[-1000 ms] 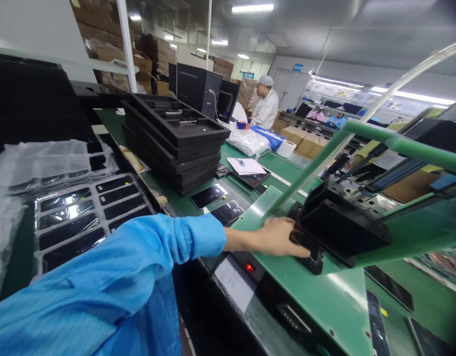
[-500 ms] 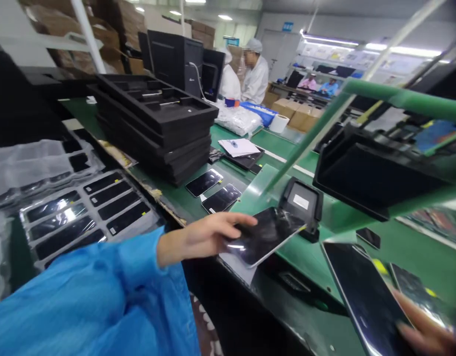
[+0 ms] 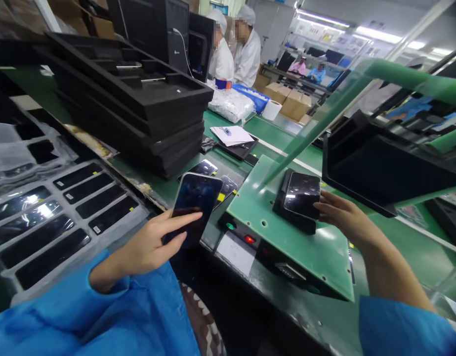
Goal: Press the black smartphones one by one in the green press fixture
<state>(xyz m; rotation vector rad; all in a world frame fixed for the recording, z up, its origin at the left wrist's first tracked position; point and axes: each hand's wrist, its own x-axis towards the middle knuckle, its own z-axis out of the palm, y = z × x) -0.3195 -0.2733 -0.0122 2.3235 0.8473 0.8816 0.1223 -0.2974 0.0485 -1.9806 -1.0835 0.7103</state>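
Note:
My left hand (image 3: 144, 244) grips a dark phone screen (image 3: 198, 190) by its lower part, tilted up over the bench edge, with fingers lying across its face. A yellow tab sticks out at its right side. My right hand (image 3: 341, 215) has its fingers on the right edge of another phone screen (image 3: 301, 193), which lies on a black holder (image 3: 292, 221). That holder sits on top of a green fixture (image 3: 265, 198) with a red lit button. Two more phone screens, one nearer (image 3: 228, 185) and one farther (image 3: 207, 167), lie behind the left-hand one, partly hidden.
On the left lies a translucent tray (image 3: 79, 212) holding several screens. Stacked black foam trays (image 3: 164, 128) stand behind it. A green frame bar (image 3: 316, 128) and a black raised panel (image 3: 361, 168) rise above the fixture. Two people in white (image 3: 246, 54) are in the background.
My left hand has moved left and raised its phone screen away from the fixture. My right hand has come from the lower right to the holder, where a phone screen now lies.

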